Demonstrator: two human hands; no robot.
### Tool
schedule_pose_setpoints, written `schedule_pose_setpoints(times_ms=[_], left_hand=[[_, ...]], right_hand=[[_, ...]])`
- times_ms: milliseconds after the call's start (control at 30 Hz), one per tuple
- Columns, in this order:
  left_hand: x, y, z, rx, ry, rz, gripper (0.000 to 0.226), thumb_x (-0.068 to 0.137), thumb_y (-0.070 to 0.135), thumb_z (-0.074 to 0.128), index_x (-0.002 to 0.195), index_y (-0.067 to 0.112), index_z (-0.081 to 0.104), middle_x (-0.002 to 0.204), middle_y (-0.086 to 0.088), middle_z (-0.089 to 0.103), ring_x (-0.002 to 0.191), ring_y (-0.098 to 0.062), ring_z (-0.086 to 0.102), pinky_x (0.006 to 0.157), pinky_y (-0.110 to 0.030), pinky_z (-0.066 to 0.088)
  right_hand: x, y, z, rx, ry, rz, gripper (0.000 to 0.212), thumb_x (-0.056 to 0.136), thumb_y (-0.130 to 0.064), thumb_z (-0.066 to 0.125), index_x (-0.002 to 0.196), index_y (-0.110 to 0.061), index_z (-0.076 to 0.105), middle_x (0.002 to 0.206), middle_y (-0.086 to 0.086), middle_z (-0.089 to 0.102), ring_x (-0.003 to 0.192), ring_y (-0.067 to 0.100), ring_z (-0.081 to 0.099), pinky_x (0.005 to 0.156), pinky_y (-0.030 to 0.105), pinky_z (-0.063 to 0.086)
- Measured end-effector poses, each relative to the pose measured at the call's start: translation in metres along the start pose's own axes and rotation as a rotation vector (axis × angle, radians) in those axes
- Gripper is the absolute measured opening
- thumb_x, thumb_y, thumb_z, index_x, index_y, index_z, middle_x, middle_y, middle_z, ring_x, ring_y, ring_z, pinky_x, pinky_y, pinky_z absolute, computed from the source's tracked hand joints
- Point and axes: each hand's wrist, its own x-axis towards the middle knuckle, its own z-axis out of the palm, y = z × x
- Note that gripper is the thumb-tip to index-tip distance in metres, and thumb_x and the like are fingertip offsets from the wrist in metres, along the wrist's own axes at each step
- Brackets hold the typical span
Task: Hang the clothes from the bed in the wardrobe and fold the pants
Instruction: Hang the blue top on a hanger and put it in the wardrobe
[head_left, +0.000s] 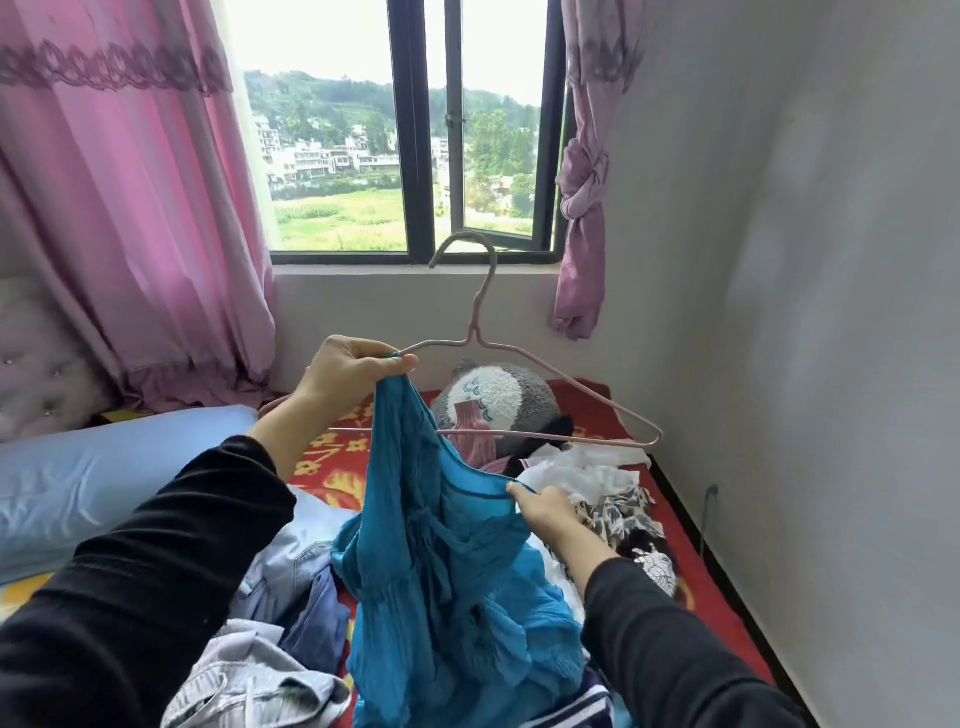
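The blue dress (441, 545) looks thin, crinkled and very soft. It should weigh little, but it will sag, bunch and slide off a narrow wire unless it is held at a firm edge. The shoulder straps and the stitched neckline are the sensible places to take hold, not the loose skirt. The pink hanger (474, 335) is a stiff, light wire with smooth arms, so a strap could slip along it easily. The dress is held up over the bed (592, 410), its top at the hanger's left arm and its skirt trailing down onto the heap of clothes, beside pale jeans (291, 566). The left hand (353, 369) is closed, thumb against curled fingers, gripping the hanger's left arm together with the top of the dress. The right hand (548, 514) sits lower and pinches the dark neckline edge between thumb and fingers, which are closed on the cloth. The hanger's right arm is bare, so the dress is judged only half threaded.
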Motion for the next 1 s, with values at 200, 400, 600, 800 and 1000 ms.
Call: schedule_pose_setpoints(times_ms=[200,400,600,800,1000], left_hand=[[-0.004,-0.009,-0.022,-0.029,0.064,-0.013,0.007,0.074,0.033,0.08,0.075,0.026,0.079,0.074,0.001,0.072,0.075,-0.013,0.06,0.083,-0.035,0.05],[-0.016,-0.036,-0.034,-0.075,0.134,-0.091,0.01,0.07,0.025,0.082,0.07,0.034,0.078,0.064,0.013,0.071,0.057,0.003,0.057,0.063,-0.017,0.044],[-0.022,-0.057,-0.02,-0.176,0.127,-0.124,0.023,0.073,0.011,0.079,0.066,0.033,0.078,0.068,0.009,0.073,0.062,0.001,0.062,0.065,-0.014,0.049],[-0.016,-0.069,-0.013,0.095,0.264,-0.136,0.012,0.07,0.039,0.082,0.065,0.045,0.073,0.06,0.024,0.067,0.082,-0.013,0.058,0.102,-0.048,0.032],[-0.014,-0.054,0.012,0.008,0.405,-0.121,0.008,0.073,0.043,0.078,0.072,0.036,0.074,0.066,0.02,0.067,0.085,-0.01,0.057,0.079,-0.026,0.012]], right_hand=[[0.008,0.007,0.005,0.307,0.013,0.131,0.009,0.085,-0.009,0.057,0.076,-0.007,0.059,0.08,0.014,0.062,0.077,0.032,0.066,0.059,0.029,0.044],[0.02,0.005,-0.042,0.915,-0.02,0.183,0.015,0.096,-0.015,0.044,0.087,-0.018,0.056,0.085,0.006,0.06,0.075,0.019,0.056,0.065,0.033,0.047],[0.026,-0.001,-0.089,0.868,-0.022,0.084,0.027,0.09,0.0,0.041,0.108,0.0,0.061,0.102,0.023,0.059,0.085,0.035,0.058,0.083,0.042,0.049],[0.031,-0.008,-0.118,0.542,0.237,0.085,0.011,0.073,0.003,0.063,0.083,-0.002,0.064,0.091,0.019,0.063,0.078,0.03,0.059,0.077,0.045,0.053],[0.015,-0.048,-0.121,0.464,0.196,-0.069,0.011,0.076,-0.001,0.067,0.068,-0.005,0.06,0.054,0.005,0.057,0.047,0.018,0.054,0.044,0.022,0.041]])
